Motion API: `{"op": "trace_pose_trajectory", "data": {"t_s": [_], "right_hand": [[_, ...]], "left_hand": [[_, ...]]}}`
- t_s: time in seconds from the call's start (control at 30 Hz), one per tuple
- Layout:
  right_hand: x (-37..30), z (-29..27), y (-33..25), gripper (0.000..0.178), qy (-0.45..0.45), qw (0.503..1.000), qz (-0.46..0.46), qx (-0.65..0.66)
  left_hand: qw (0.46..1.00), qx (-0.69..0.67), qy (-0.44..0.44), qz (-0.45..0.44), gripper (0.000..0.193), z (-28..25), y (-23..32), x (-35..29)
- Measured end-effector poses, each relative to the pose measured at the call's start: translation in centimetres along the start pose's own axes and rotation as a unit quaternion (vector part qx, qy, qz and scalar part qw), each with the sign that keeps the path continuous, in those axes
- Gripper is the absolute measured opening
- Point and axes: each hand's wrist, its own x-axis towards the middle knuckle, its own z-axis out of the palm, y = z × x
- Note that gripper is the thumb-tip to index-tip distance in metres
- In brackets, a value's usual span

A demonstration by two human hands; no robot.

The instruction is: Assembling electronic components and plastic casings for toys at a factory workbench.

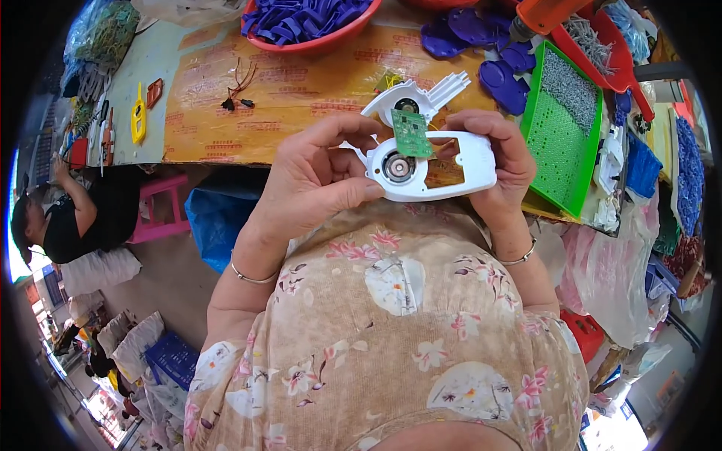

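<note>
Between the left hand (320, 165) and the right hand (505, 154), a white housing (415, 189) of smooth, hard plastic, rounded at the ends, with a roughly rectangular cut-out toward the right hand. Round metallic part with dark ring (398, 167) sits in the end nearer the left hand. Green circuit board (411, 135), flat, glossy, thin, stands over the housing's far edge. Just beyond it, second white part (435, 98), with ribbed, prong-like projections; its support cannot be told.

Left hand: partly closed, thumb along the housing's near edge, fingers curled behind. Right hand: partly closed, fingers bent around the opposite end; some contact hidden.

Beyond both hands, surface (316, 90) under wrinkled, shiny amber film; farther off, red bowl (301, 47) of curved purple pieces (308, 19). Right of the right hand, perforated green tray (560, 204) with small grey metal pieces (568, 83).
</note>
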Motion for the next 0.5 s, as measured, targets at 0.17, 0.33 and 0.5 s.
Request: {"op": "trace_pose_trajectory", "data": {"t_s": [0.17,0.33,0.5], "right_hand": [[-1.2,0.0,-0.3,0.048,0.005,0.994,0.089,-0.060],[-0.2,0.0,-1.0,0.050,-0.055,0.984,0.031,-0.167],[1.4,0.7,-0.8,0.047,-0.066,0.980,-0.032,-0.186]], "left_hand": [[0.998,0.065,0.015,0.015,0.042,-0.4,-0.3,0.0],[0.994,0.062,0.077,0.043,0.043,-0.9,-0.5,-0.3],[0.902,0.417,0.026,0.106,0.060,0.0,1.3,-0.9]]}}
